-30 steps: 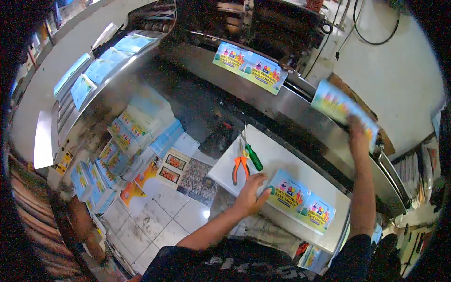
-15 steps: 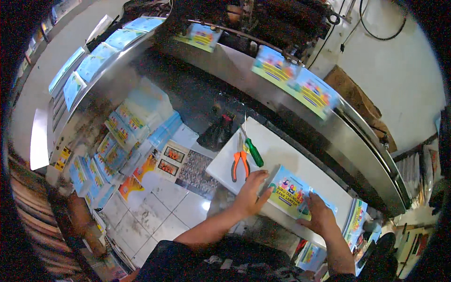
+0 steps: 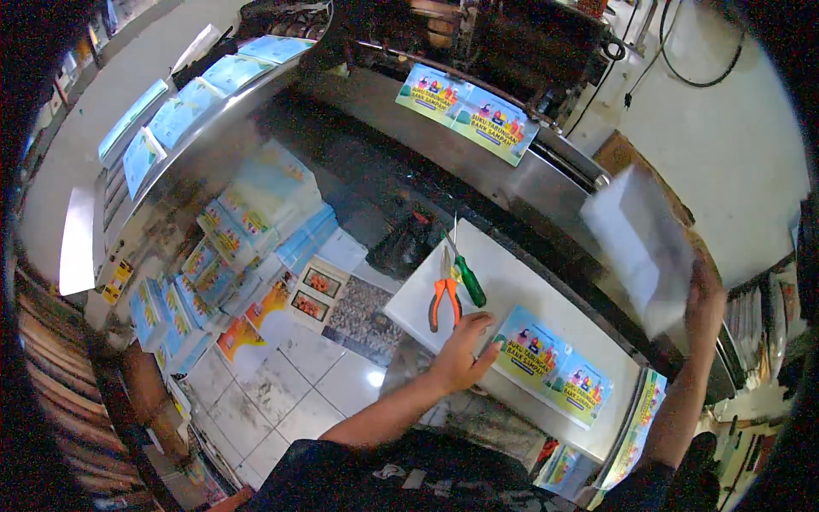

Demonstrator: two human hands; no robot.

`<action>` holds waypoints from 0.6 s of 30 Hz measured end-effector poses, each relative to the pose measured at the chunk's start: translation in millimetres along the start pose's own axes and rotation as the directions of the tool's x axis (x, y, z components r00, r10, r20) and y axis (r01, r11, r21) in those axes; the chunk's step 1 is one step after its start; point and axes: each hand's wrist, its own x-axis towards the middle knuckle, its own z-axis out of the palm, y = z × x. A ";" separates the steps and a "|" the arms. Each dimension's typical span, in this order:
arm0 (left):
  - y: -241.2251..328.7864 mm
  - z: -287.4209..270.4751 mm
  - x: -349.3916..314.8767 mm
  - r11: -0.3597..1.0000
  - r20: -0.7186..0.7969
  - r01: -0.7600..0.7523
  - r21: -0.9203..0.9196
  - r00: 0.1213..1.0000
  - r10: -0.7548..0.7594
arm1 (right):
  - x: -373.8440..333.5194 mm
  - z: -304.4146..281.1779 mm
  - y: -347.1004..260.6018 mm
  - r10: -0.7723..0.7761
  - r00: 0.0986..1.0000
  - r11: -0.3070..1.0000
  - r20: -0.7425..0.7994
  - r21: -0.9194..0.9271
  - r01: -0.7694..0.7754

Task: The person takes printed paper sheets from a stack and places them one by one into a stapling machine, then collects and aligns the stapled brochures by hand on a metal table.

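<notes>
My left hand (image 3: pixel 465 357) rests at the left end of the printed sheets (image 3: pixel 554 367) on the white tabletop, thumb and fingers apart. These sheets are light blue with two cartoon covers side by side. Raised at the far right, my right hand (image 3: pixel 706 294) grips a white-backed sheet (image 3: pixel 638 247), bent and blurred by motion. Orange-handled pliers (image 3: pixel 445 299) and a green screwdriver (image 3: pixel 467 277) lie on the table just beyond my left hand. Another printed sheet (image 3: pixel 467 113) is on the metal rail of the machine.
A curved metal machine edge (image 3: pixel 546 192) runs behind the white table (image 3: pixel 418 299). On the left floor are several booklet stacks (image 3: pixel 247 213), and more sheets (image 3: pixel 179 111) lie on the rack above. A black bag (image 3: pixel 405 247) sits behind the table. More printed sheets (image 3: pixel 640 418) are at the table's right end.
My right hand has left the tabletop sheets and swung up to the right with a white-backed sheet. The printed sheet on the machine has shifted left. My left hand has barely moved.
</notes>
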 end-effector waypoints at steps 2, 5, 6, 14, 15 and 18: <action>-0.5 -0.3 -2.5 1.000 -0.034 0.016 -0.003 0.999 -0.016 | 33.2 5.9 -8.7 -0.192 0.971 0.938 -0.143 -0.318 0.139; 6.0 2.6 4.6 1.000 0.001 0.019 0.014 1.000 -0.019 | 54.5 43.9 33.2 -0.288 0.949 0.914 -0.126 -0.331 0.233; 8.5 3.9 7.5 0.999 0.028 0.037 0.003 0.999 -0.037 | 52.3 60.6 51.2 -0.201 0.975 0.949 -0.092 -0.267 0.170; 10.6 -3.2 1.1 0.998 -0.006 -0.014 -0.065 1.000 0.013 | -87.0 100.5 7.4 0.031 0.805 0.956 0.593 -0.254 0.150; 8.8 -3.4 0.4 0.999 -0.003 -0.024 -0.045 1.000 0.024 | -110.9 91.2 -12.0 0.052 0.744 0.967 0.666 -0.219 0.129; 7.9 -3.0 -0.3 0.997 0.015 -0.066 0.041 0.998 0.065 | -170.9 71.8 -49.5 -0.050 0.568 0.959 0.821 -0.118 0.256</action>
